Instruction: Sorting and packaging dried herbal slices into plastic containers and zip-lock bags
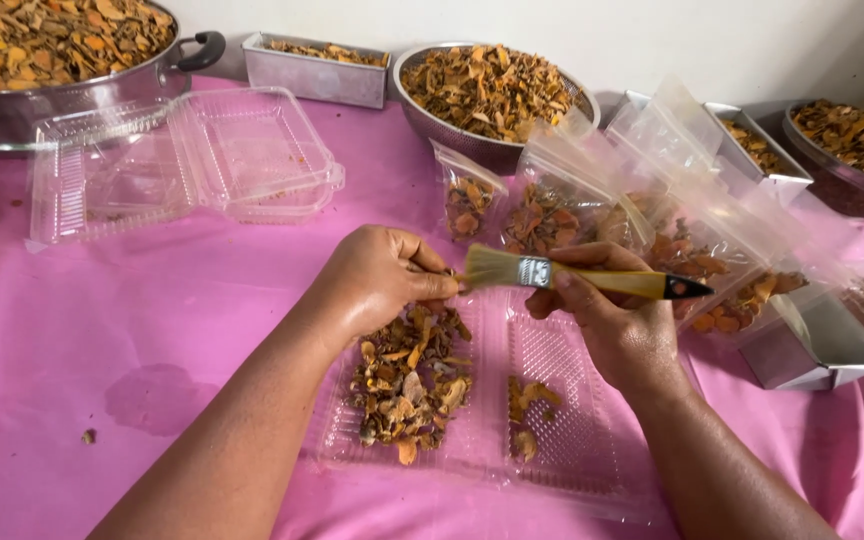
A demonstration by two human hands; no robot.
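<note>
Head view: open clear clamshell tray (552, 460), lower centre, holds dried orange slices (407, 385). Left hand (377, 280) pinches one piece; right hand (617, 320) fingers clasp a paintbrush (582, 277).

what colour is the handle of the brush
The brush handle is yellow with a black tip, seen in the head view.
</note>
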